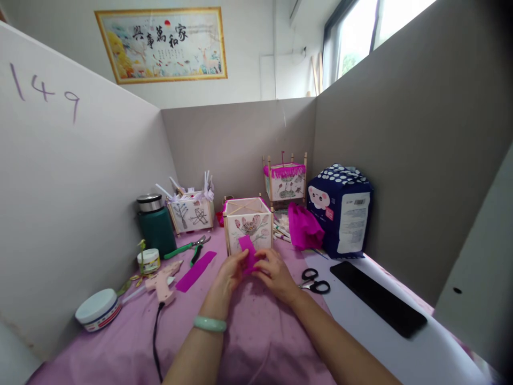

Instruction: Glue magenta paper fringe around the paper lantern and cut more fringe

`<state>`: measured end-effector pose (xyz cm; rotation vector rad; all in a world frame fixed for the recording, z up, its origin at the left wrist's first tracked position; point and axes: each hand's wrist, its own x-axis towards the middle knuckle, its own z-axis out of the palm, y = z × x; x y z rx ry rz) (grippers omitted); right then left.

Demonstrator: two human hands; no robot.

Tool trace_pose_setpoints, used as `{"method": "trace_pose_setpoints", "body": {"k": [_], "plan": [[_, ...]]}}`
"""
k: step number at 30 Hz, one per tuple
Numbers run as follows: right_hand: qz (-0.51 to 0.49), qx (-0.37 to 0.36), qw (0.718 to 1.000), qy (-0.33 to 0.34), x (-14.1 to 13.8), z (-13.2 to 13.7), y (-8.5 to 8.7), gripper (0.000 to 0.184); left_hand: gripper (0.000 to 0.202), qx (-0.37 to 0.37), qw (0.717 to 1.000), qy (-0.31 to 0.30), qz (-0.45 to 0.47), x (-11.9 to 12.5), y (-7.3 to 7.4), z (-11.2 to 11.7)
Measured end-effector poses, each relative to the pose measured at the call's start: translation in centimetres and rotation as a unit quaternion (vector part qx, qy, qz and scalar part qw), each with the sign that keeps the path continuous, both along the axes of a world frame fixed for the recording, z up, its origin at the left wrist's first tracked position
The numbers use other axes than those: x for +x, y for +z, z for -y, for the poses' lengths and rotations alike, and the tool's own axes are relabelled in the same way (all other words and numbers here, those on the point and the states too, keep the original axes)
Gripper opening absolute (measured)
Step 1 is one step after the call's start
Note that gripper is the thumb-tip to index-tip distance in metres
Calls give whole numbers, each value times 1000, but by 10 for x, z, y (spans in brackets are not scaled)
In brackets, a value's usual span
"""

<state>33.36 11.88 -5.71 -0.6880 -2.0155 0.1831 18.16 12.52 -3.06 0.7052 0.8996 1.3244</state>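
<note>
Between my two hands is a magenta paper strip [247,247], held upright in front of a square lantern frame [249,224] with drawn flowers on its white panel. My left hand [231,270] pinches the strip's left edge. From the other side, the fingers of my right hand [276,274] close on its lower right part. A second magenta strip [196,271] lies flat on the cloth to the left. Black-handled scissors [315,282] rest just right of my right hand.
On the left are a pink glue gun [162,283] with a cord, green pliers [188,248], a white tub [98,309] and a green flask [156,227]. Two more lanterns [192,214] [286,182] stand behind. Rightward are magenta paper [304,227], a blue package [339,211] and a black slab [379,297].
</note>
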Motion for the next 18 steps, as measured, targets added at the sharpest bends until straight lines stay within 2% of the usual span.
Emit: {"method": "trace_pose_setpoints", "body": {"k": [3,8,11,14,18], "plan": [[-52,-61,997,1,-1,-3,-1,9,4,-1,1000,-16,-1,7,-3,2],[-162,-187,969,-7,-3,-10,-4,16,29,4,995,-61,-84,11,-5,4],[-201,-247,948,-8,-2,-13,-5,19,39,22,991,-78,-104,12,-4,7],[-220,-264,939,-17,0,-16,-6,21,44,34,989,-87,-111,13,-3,9],[-216,-237,946,-42,2,-19,-6,19,46,49,984,-114,-130,15,-3,12]]}}
